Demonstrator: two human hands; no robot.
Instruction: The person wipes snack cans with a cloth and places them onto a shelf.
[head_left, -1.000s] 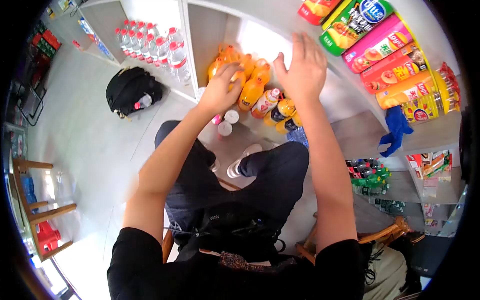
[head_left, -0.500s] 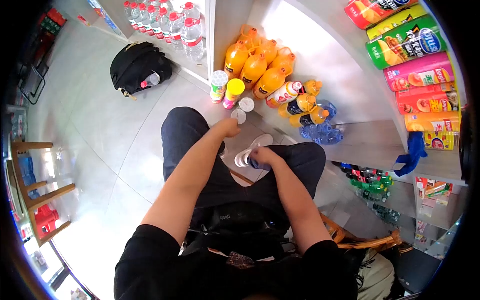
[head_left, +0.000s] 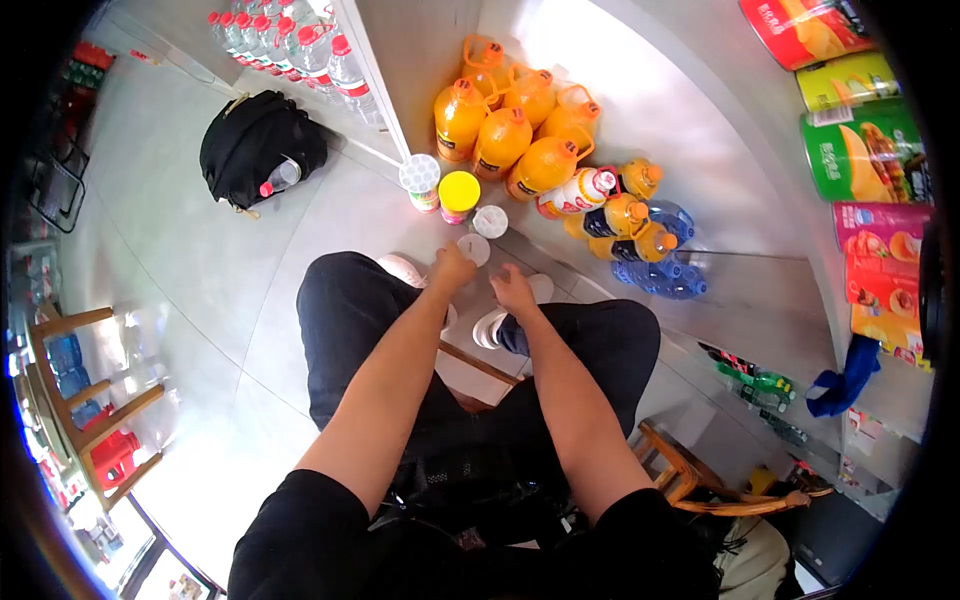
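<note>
My left hand (head_left: 454, 269) reaches down between my knees, its fingers closed at the near left edge of a round container with a pale lid (head_left: 473, 250). To the right, my right hand (head_left: 513, 290) hovers above my white shoe (head_left: 488, 328), thumb and fingers slightly apart and nothing visible in them. A second white-lidded container (head_left: 490, 221) stands just beyond the first. Behind it are a canister with a yellow lid (head_left: 460, 190) and one with a patterned white lid (head_left: 419, 174).
Large orange juice bottles (head_left: 501, 142) crowd the lower shelf, beside smaller orange bottles and blue-wrapped water bottles (head_left: 660, 277). Snack canisters (head_left: 865, 150) line the upper right shelf. A black backpack (head_left: 262, 150) lies on the floor. Wooden chair parts (head_left: 680, 470) are at lower right.
My right hand has moved up and left from beside the shoe, closer to my left hand. My left hand stays at the pale-lidded container. The view has shifted slightly.
</note>
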